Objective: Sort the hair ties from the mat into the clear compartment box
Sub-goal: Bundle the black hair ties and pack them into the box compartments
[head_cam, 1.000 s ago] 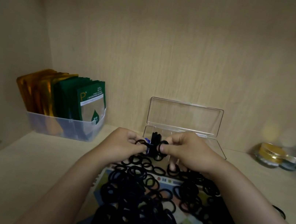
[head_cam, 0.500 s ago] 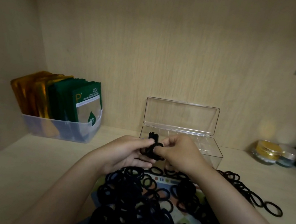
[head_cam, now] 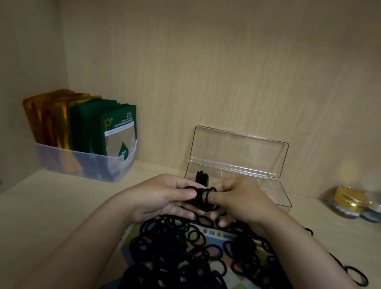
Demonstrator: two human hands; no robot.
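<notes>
Hair ties [head_cam: 202, 197] held between both hands' fingers [head_cam: 183, 193].

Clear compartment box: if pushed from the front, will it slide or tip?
The clear compartment box looks thin-walled and holds only a few hair ties, so it is probably light and would slide on the shelf. Its open lid stands upright, so a hard push may rock it backward.

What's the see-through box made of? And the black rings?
The clear box looks like hard, shiny plastic: the wall shows through its lid. The hair ties look like soft, matte fabric, probably over elastic: they flop into uneven loops.
</notes>
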